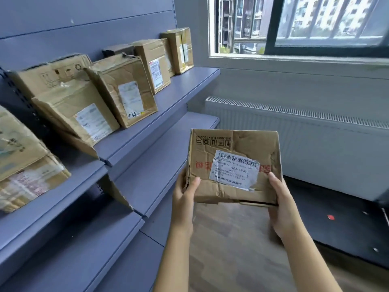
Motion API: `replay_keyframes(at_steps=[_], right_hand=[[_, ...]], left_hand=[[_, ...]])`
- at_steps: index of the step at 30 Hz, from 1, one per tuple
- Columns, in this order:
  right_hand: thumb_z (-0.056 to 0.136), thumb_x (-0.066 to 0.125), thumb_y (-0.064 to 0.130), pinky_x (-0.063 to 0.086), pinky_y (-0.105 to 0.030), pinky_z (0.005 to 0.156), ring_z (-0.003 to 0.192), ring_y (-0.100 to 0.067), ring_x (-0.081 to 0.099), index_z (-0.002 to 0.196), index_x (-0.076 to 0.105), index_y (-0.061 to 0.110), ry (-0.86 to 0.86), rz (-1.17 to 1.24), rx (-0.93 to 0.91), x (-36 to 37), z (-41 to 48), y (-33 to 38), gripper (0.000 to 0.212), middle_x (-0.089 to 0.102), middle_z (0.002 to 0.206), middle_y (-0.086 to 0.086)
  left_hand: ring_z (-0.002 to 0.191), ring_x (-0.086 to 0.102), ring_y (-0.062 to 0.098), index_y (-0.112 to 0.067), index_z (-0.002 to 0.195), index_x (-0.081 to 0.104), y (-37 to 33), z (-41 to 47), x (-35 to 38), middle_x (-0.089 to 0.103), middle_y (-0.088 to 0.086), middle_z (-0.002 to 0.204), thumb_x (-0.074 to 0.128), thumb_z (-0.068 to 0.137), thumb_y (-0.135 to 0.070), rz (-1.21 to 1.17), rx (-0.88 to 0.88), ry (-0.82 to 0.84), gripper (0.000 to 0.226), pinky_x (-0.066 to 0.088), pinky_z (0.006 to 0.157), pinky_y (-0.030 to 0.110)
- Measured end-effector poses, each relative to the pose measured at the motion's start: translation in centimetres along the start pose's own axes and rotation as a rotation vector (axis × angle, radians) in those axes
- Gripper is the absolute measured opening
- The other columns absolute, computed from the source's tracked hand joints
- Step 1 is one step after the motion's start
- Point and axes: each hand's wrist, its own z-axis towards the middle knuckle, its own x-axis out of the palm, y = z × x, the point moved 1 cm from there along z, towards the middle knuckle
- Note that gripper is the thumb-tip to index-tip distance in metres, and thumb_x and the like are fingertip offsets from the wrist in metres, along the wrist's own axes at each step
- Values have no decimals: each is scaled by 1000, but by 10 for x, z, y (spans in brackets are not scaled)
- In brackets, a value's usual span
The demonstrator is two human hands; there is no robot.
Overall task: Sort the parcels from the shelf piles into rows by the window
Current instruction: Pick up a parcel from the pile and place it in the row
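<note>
Hands on one crumpled parcel: left hand and right hand each gripping a near corner, label up, held in the air above the wooden floor, just right of the shelf. Row of parcels leaning along the upper shelf toward the window. Pile at near left probably still unsorted. Roughly midway, by the look of it.
</note>
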Motion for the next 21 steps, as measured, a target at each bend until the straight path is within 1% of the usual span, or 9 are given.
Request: replay_keyframes(at_steps=[2,5,7,10,13,15,18,20,21], right_hand=[[90,54,34,43,-42,101,119,-23,60,129,56,30,-25,0,-16,4,18,1,39,65,127,-2],[89,54,35,41,-46,103,119,-24,60,129,56,30,-45,-4,-33,10,43,0,40,65,127,-2],[89,54,34,40,-48,106,120,-25,60,130,56,29,-54,4,-25,12,57,-2,41,65,128,-3],[84,56,36,39,-49,107,119,-24,61,129,56,29,-68,17,-17,15,79,-3,45,65,127,-3],[84,56,36,37,-50,109,120,-23,60,129,56,28,-68,12,-8,16,108,-2,45,65,127,-2],[84,56,37,36,-53,110,121,-26,59,129,56,27,-53,21,16,13,132,-3,47,65,127,-3],[83,57,38,34,-55,111,122,-27,58,129,57,28,0,19,32,6,173,2,47,65,128,-4],[84,57,38,33,-54,112,123,-26,57,129,57,30,64,-22,10,1,207,12,45,64,129,-2],[85,56,38,33,-54,111,124,-26,56,130,56,31,99,-38,1,-3,223,19,45,64,130,-2]], left_hand=[[103,66,7,-37,117,60,-2,24,2,70,-10,111,61,85,-30,20,-2,39,33,51,81,22],[101,65,3,-41,114,61,-2,58,5,70,-14,109,57,93,-24,34,2,79,28,52,75,16],[101,65,2,-39,116,60,0,74,6,70,-15,109,56,93,-23,35,-5,84,28,51,75,15],[102,64,1,-36,120,59,1,96,11,70,-15,110,56,93,-21,33,0,85,30,50,74,10],[98,65,-1,-34,119,59,3,123,19,70,-14,108,55,94,-18,27,14,65,30,49,69,7],[96,66,-1,-33,118,59,5,140,27,71,-14,106,57,93,-21,29,26,51,28,48,68,6],[99,65,-1,-39,114,62,6,169,44,70,-15,107,60,82,-33,20,63,-8,33,47,71,6],[99,64,0,-46,108,63,7,191,62,70,-16,107,57,80,-35,10,91,-45,31,49,73,10],[100,64,0,-48,106,63,7,202,72,70,-16,106,57,79,-36,8,99,-62,30,50,75,14]])
